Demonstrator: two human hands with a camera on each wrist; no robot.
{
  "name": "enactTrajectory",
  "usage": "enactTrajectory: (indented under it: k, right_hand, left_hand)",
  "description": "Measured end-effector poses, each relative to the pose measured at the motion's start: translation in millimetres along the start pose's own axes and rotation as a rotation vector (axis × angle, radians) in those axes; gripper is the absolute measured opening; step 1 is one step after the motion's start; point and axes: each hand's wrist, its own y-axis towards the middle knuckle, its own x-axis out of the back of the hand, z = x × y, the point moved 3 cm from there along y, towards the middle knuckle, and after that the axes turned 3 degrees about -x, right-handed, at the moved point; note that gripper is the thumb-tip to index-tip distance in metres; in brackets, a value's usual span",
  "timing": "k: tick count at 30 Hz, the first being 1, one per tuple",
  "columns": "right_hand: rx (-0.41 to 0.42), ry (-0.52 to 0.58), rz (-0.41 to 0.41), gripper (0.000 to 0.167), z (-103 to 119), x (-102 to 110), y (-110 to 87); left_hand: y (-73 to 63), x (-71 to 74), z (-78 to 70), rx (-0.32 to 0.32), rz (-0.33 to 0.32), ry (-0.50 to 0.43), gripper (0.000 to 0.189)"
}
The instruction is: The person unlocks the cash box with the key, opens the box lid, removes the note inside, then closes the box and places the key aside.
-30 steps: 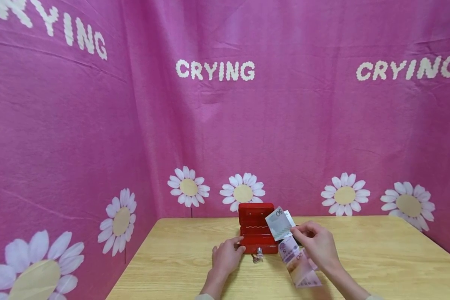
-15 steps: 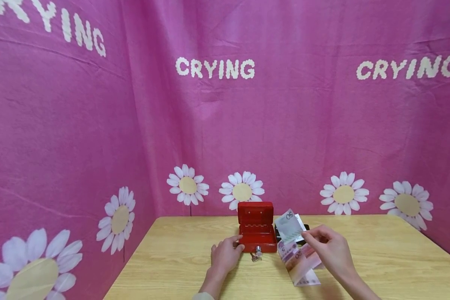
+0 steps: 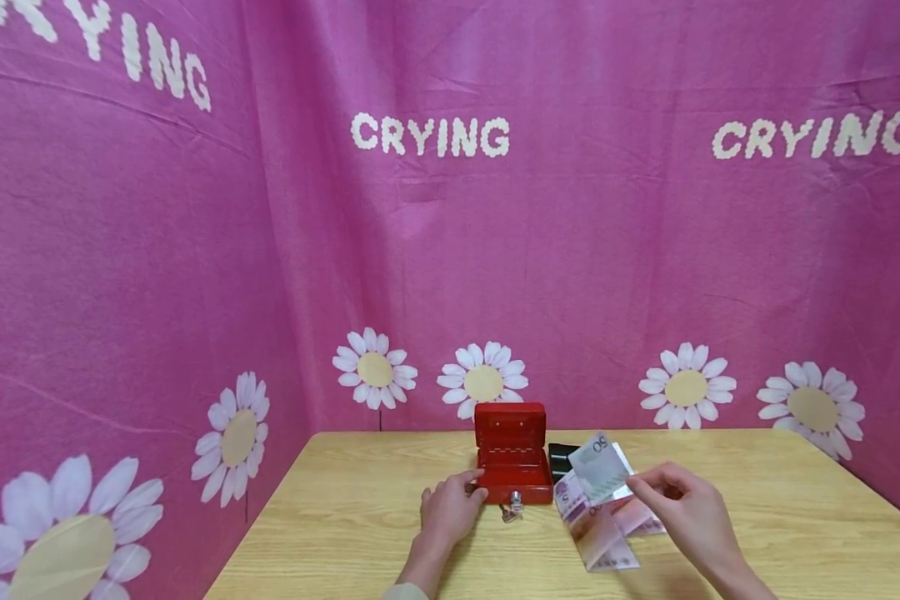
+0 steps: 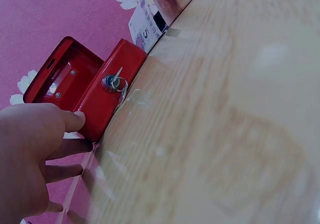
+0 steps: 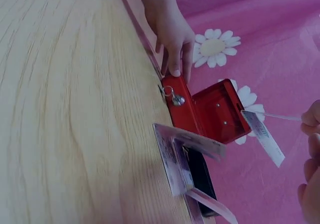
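Observation:
A small red cash box (image 3: 515, 479) stands on the table with its lid raised. My left hand (image 3: 450, 508) is at the box's left front corner, its thumb and forefinger touching it and the other fingers stretched out beside it. A key (image 4: 119, 74) on a ring sits in the front lock. My right hand (image 3: 682, 504) pinches a folded greenish banknote (image 3: 598, 471) marked 50 between thumb and forefinger, above other notes. Below it, folded purple and brownish banknotes (image 3: 596, 533) stand on the table to the right of the box.
A black object (image 3: 562, 460) lies right of the box, partly hidden by the notes; its kind is unclear. The wooden table (image 3: 360, 517) meets a pink cloth backdrop (image 3: 570, 250) printed with daisies and lettering.
My right hand has moved to the right and slightly down with the 50 note, away from the box, uncovering part of the black object. My left hand has stayed at the box.

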Motion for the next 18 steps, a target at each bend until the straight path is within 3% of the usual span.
enactTrajectory:
  k: [18]
  right_hand:
    - [-0.205, -0.167, 0.212, 0.036, -22.6, 29.7, 2.7]
  left_hand:
    - [-0.5, 0.2, -0.6, 0.009, 0.006, 0.011, 0.032]
